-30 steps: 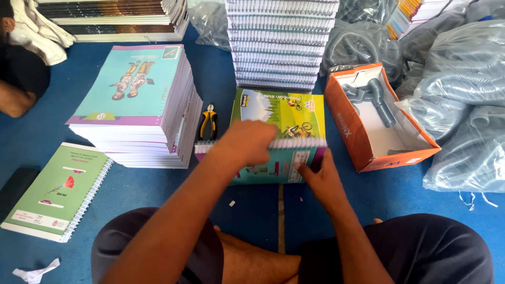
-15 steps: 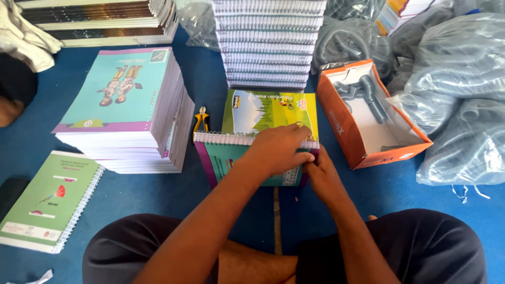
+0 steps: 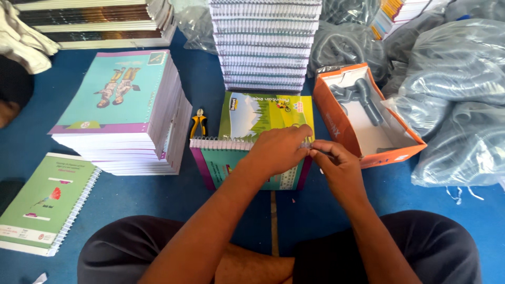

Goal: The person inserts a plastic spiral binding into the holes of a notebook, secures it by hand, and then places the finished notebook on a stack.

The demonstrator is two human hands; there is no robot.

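We have a single view, worn on the head, looking steeply down and forward over our knees from close range at the blue floor point(image 3: 131, 200) (no second view shares any part of the scene).

Soft, even daylight; sharp focus, faint shadows, slight wide-angle distortion.

A blue floor point(image 3: 210, 197) carries everything. On it lie a tall pile of teal-covered books point(image 3: 123, 113), a green spiral-bound book point(image 3: 44, 205) at the left, yellow-handled pliers point(image 3: 198, 123), a purple-edged spiral notebook point(image 3: 247, 165) with a green-covered book point(image 3: 263, 113) behind it, a stack of white spiral notebooks point(image 3: 264, 44), an open orange box point(image 3: 365, 115), and grey plastic-wrapped bundles point(image 3: 463, 105).
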